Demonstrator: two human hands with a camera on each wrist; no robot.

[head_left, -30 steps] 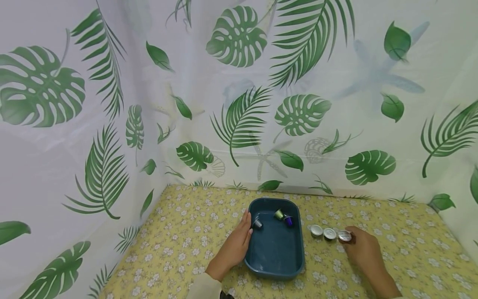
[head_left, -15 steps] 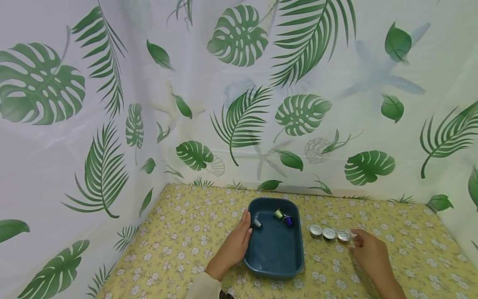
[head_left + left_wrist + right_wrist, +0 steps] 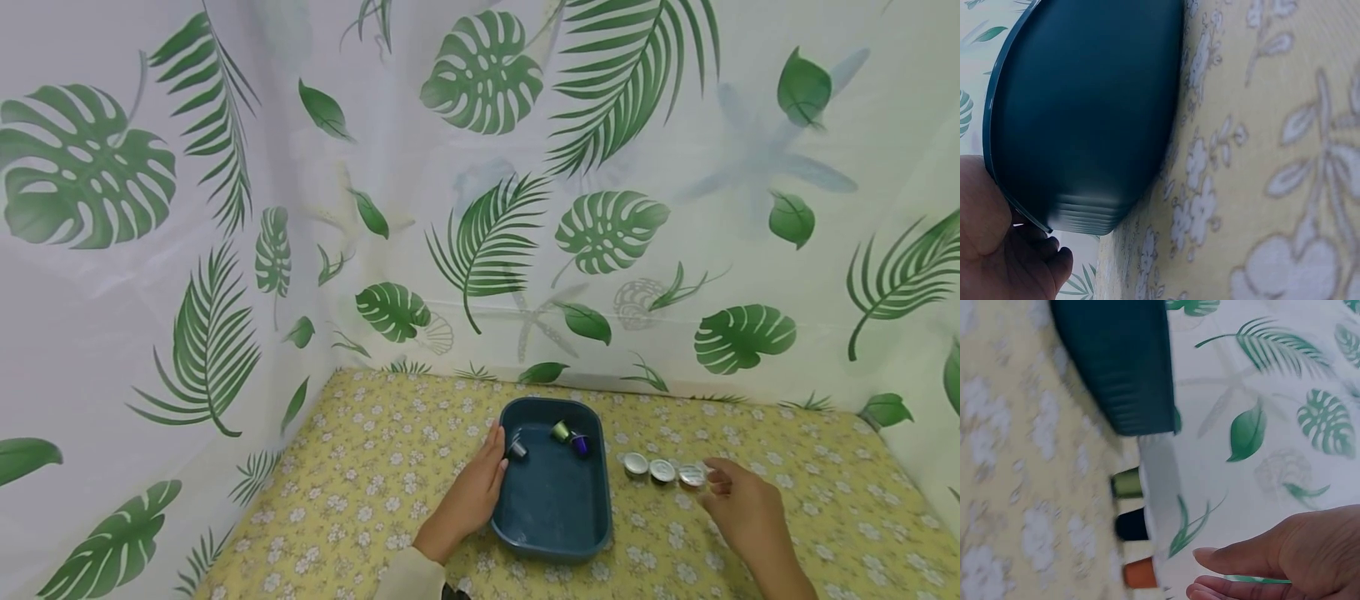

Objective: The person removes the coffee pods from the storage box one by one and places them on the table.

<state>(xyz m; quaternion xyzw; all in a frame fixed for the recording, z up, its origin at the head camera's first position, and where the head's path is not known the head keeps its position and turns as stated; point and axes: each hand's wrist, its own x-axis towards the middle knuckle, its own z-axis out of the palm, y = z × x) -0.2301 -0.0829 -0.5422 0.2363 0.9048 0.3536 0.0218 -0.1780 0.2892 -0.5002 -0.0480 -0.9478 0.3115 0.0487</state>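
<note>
My left hand [image 3: 468,492] holds the left rim of a dark blue plastic tub [image 3: 551,533], thumb at the rim and fingers against the outside wall, as the left wrist view shows. Inside the tub lie a silver coffee capsule [image 3: 517,448], a green one [image 3: 560,430] and a purple one [image 3: 580,445]. To the tub's right, three capsules stand in a row, foil lids up: green [image 3: 1127,484], black [image 3: 1132,525] and orange [image 3: 1140,573]. Just right of the orange one is my right hand [image 3: 746,504], thumb and fingers apart with nothing between them.
A yellow flowered cloth [image 3: 360,467] covers the table. White sheeting [image 3: 637,350] with a green leaf print rises behind it and along the left side.
My right hand has let go of the rightmost capsule and drawn slightly to the right. The left hand, tub and capsules inside it have stayed in place.
</note>
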